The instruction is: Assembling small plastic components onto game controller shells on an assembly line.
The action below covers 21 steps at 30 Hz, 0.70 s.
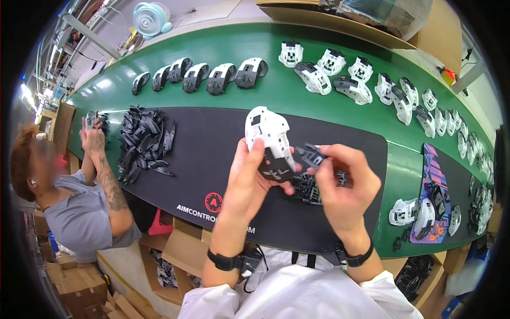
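Note:
In my left hand [245, 181] is a white and black computer mouse shell [268, 130], held tilted above the black mat with my thumb on its near edge. My right hand [348, 183] pinches a small dark plastic part [309, 156] between thumb and fingers. That part is close to the shell's lower right side; whether they touch I cannot tell. Beneath my hands a pile of small black plastic parts [308, 189] lies on the mat, partly hidden by my right hand.
A heap of black side pieces [142, 141] lies on the black mat [212, 143] at left. Mouse shells [220, 78] stand in rows along the green table [175, 98]. At right is a colourful mat [433, 186]. A co-worker [85, 212] handles a part at far left.

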### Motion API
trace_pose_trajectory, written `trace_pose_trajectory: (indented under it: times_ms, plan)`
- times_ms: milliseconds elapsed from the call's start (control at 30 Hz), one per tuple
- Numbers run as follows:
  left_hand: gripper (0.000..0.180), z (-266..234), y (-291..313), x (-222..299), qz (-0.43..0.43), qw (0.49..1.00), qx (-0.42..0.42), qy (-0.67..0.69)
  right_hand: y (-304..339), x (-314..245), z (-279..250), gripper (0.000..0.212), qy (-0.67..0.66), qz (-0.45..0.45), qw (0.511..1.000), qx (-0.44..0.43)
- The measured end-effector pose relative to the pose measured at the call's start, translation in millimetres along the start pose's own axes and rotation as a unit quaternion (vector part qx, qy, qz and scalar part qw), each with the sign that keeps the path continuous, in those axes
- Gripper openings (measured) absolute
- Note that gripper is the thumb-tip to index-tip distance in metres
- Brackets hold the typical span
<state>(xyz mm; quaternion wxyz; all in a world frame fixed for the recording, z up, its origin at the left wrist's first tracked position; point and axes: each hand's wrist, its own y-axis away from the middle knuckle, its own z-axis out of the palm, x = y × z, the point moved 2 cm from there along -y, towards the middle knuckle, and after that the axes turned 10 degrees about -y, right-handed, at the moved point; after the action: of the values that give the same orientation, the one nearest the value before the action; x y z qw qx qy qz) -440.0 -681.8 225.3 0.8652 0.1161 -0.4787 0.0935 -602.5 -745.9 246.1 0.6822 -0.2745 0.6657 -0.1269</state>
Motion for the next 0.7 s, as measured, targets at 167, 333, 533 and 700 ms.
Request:
trace_pose_trajectory:
  times_ms: [167,333,533,700]
  plan:
    - [0.036,8.9,8.2,-28.1,0.047,0.997,0.065,0.021,11.7,0.2,5.1,0.022,0.065,-0.065,0.994,-0.053]
    - [0.043,-0.8,13.5,-38.6,0.037,0.998,-0.02,0.05,18.5,13.7,-5.9,0.016,-0.08,0.171,0.977,-0.096]
    - [0.064,3.7,15.3,-29.2,0.035,0.995,-0.065,0.063,6.1,6.6,-29.6,0.021,-0.256,0.308,0.912,-0.087]
    - [0.06,1.8,14.3,-37.1,0.055,0.989,-0.135,0.01,7.0,0.7,-40.5,0.02,-0.279,0.297,0.911,-0.071]
